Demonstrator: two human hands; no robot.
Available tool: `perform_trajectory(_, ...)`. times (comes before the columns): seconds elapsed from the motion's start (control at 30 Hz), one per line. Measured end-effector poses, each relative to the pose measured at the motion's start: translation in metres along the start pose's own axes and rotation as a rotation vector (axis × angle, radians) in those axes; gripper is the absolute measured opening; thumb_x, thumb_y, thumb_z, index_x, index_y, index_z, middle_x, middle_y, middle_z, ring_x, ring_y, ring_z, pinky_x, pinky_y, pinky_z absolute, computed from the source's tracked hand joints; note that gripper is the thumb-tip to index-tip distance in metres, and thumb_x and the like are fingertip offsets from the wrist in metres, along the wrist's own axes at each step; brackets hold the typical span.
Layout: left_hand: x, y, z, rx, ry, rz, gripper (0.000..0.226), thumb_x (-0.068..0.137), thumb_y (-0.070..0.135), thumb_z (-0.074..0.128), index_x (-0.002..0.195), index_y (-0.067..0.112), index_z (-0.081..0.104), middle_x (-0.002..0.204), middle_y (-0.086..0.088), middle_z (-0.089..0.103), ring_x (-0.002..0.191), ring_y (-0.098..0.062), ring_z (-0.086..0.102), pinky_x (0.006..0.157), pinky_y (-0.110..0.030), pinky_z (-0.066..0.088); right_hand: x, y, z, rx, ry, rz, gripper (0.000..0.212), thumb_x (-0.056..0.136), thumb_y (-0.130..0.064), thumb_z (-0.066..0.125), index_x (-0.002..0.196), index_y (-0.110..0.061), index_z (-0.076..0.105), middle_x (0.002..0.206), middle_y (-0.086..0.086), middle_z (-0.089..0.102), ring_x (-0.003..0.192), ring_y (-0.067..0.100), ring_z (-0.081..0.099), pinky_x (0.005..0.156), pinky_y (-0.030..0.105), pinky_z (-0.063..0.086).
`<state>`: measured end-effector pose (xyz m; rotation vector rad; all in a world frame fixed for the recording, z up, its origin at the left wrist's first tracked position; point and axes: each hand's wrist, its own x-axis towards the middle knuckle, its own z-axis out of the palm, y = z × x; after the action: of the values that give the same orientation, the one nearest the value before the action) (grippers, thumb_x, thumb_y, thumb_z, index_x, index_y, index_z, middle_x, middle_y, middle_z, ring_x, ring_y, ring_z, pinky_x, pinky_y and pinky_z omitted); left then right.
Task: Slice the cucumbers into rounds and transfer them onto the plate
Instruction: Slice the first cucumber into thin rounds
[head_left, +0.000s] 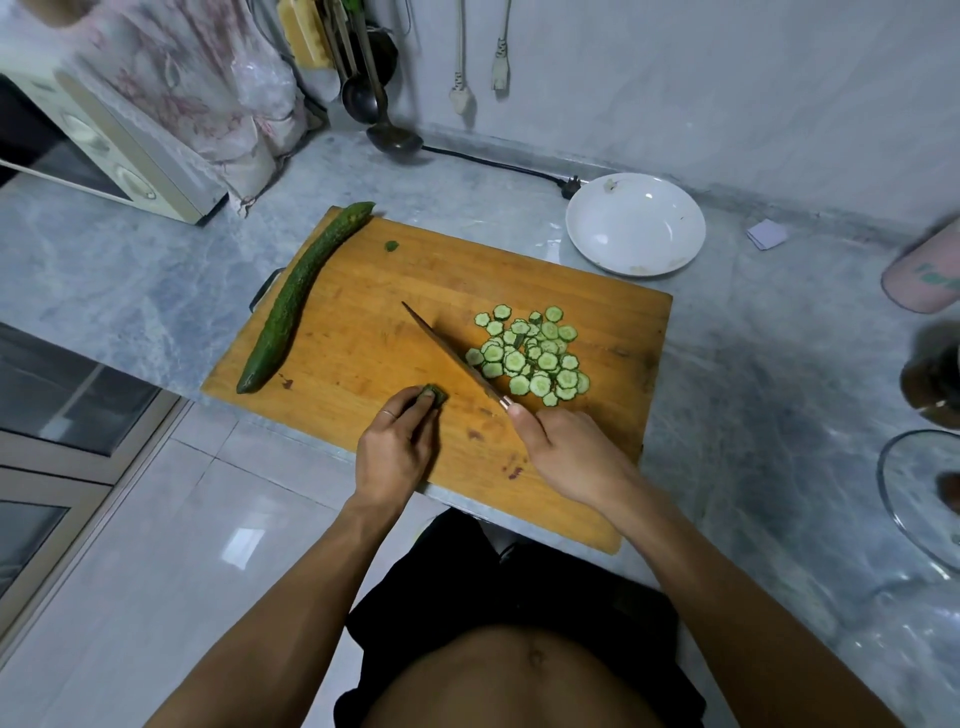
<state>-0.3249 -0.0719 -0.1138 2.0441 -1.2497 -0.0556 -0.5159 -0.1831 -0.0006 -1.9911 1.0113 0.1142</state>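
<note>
1. Wooden cutting board (363, 332), lying on the grey marble desk (753, 415) with its near edge over the desk's front rim
2. Left hand (397, 447), fingers curled down around a short cucumber stub (435, 395), which it presses onto the board at its fingertips
3. Right hand (566, 452), clenched around the handle of a knife (452, 356); the blade runs away from the hand toward the board's middle, just right of the stub and apart from it
4. Pile of cucumber rounds (532, 358), on the board directly right of the blade, some touching it, and just beyond the right hand
5. Whole cucumber (291, 301), lying along the board's left edge, well apart from both hands, its far tip past the board's corner
6. Small green end piece (391, 246), alone near the board's far edge
7. White plate (597, 244), on the desk beyond the board's far right corner, holding no rounds
</note>
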Motion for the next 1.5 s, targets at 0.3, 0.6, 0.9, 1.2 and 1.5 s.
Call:
perform_trajectory(0.3,0.0,-0.003,0.003,0.095,-0.036,0.067,0.025,0.096,0.024,0.056,0.113,0.015,0.072,0.125,-0.002,0.063,0.098,-0.023,0.065,0.063,-0.031,0.053,-0.03,-0.007,0.017,-0.08,0.033,-0.062,0.057,0.102,-0.056,0.027,0.064,-0.017,0.043,0.066,0.006,0.052,0.064,0.025,0.052,0.059,0.041,0.044)
perform_trajectory(0.6,-0.003,0.01,0.0,0.153,-0.018,0.074,0.032,0.096,0.032,0.046,0.112,0.018,0.071,0.125,-0.002,0.062,0.101,-0.024,0.062,0.061,-0.033,0.054,-0.041,-0.005,0.019,-0.09,0.042,-0.059,0.055,0.102,-0.056,0.027,0.067,-0.018,0.044,0.066,0.003,0.052,0.062,0.019,0.053,0.055,0.036,0.04)
perform_trajectory(0.9,-0.005,0.0,0.008,0.177,-0.004,0.078,0.031,0.095,0.027,0.049,0.11,0.016,0.074,0.123,-0.003,0.065,0.106,-0.022,0.062,0.065,-0.034,0.056,-0.035,-0.007,0.016,-0.089,-0.025,-0.039,0.055,0.101,-0.059,0.023,0.068,-0.021,0.044,0.074,0.002,0.048,0.067,0.014,0.049,0.051,0.032,0.031)
perform_trajectory(1.2,-0.006,0.003,0.01,0.174,0.029,0.063,0.018,0.093,0.014,0.064,0.108,0.012,0.074,0.121,-0.005,0.066,0.101,-0.024,0.064,0.065,-0.029,0.052,-0.014,-0.008,0.022,0.012,-0.108,0.048,0.058,0.099,-0.065,0.022,0.065,-0.022,0.042,0.076,0.003,0.045,0.066,0.02,0.049,0.056,0.031,0.032)
perform_trajectory(1.5,-0.005,0.001,0.01,0.16,-0.004,0.04,0.022,0.093,0.012,0.061,0.111,0.012,0.073,0.126,-0.004,0.065,0.103,-0.025,0.064,0.064,-0.031,0.053,-0.005,-0.009,0.037,0.022,-0.028,0.016,0.057,0.101,-0.06,0.021,0.067,-0.021,0.044,0.088,0.014,0.061,0.086,0.032,0.057,0.074,0.042,0.05)
